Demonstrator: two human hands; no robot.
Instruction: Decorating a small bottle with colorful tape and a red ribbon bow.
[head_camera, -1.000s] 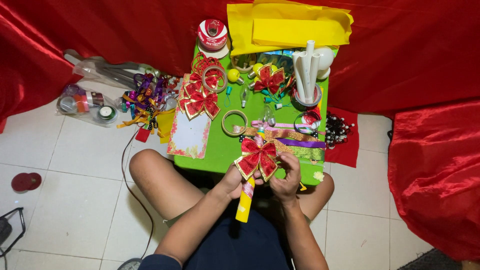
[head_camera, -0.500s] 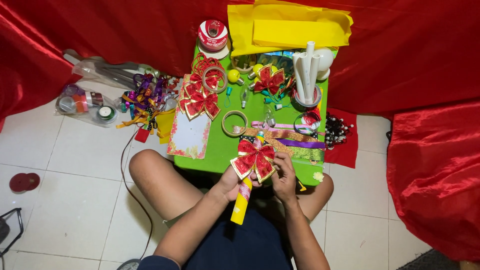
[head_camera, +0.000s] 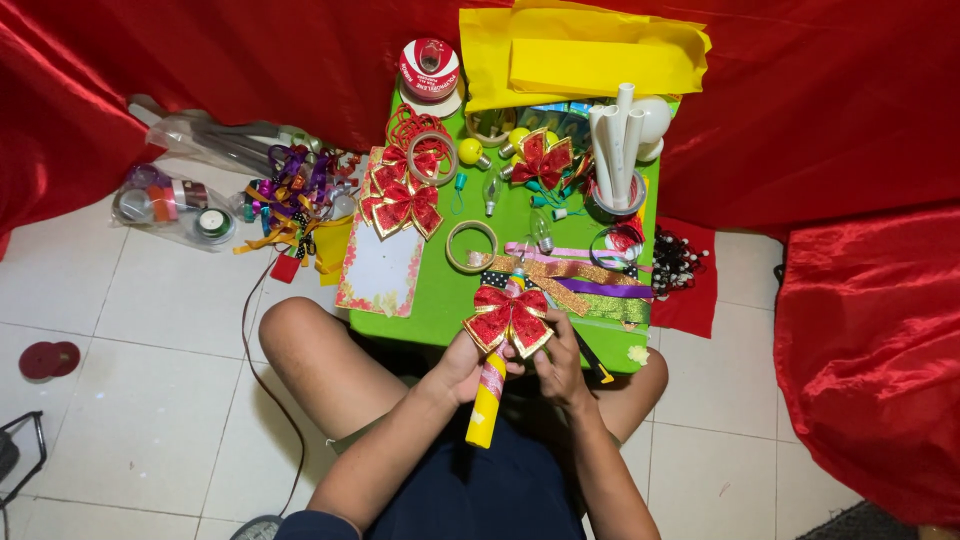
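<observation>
We hold red bow (head_camera: 509, 318) over near edge of green counter (head_camera: 440, 290). Left hand (head_camera: 466, 362) grips yellow tube (head_camera: 486, 400) under bow; right hand (head_camera: 556, 362) pinches bow's centre. Step, we judge: fixing bow onto tube. Next calls for steady press.

1. The left hand (head_camera: 462, 362) grips a yellow tube (head_camera: 486, 402) just below its fingers.
2. The right hand (head_camera: 560, 365) pinches a red bow (head_camera: 508, 317) at its fingertips.
3. A green table (head_camera: 440, 290) lies beyond the fingers.
</observation>
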